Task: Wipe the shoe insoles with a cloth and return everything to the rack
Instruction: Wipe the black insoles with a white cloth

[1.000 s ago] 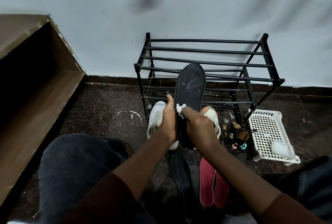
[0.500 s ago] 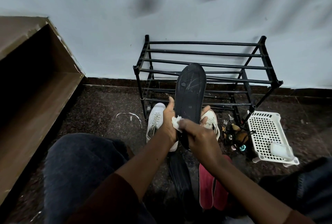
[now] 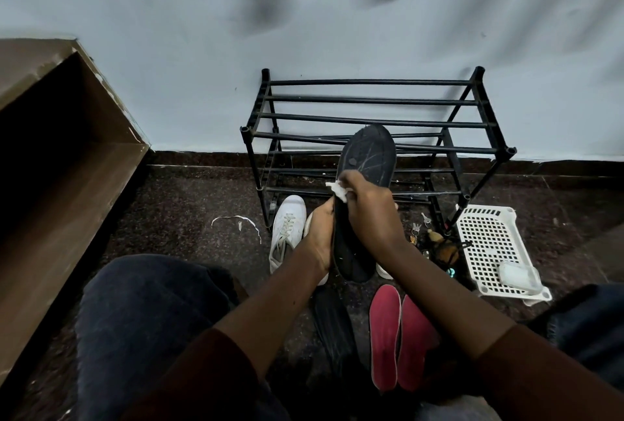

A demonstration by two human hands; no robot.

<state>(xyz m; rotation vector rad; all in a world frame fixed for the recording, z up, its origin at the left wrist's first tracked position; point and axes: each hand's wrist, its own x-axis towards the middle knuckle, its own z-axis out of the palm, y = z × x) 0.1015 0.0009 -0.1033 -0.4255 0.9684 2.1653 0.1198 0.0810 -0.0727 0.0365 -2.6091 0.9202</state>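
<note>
Holding black insole (image 3: 368, 157) upright before rack (image 3: 371, 99) in curled left grip (image 3: 320, 238); pinching white cloth (image 3: 339, 191) against it with right grip (image 3: 368, 214). Seemingly midway: red insoles (image 3: 385, 336), shoe (image 3: 287, 231) lying on floor (image 3: 185, 211), nothing returned.

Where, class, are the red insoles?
Head view: the red insoles lie side by side on the floor, right of centre, just below the held black insole.

Left hand (image 3: 320, 238) held a black insole (image 3: 366, 164) up, right hand (image 3: 368, 211) pressed a white cloth (image 3: 338, 190) on it, red insoles (image 3: 395, 336) lay on the floor by the rack (image 3: 371, 116)
</note>
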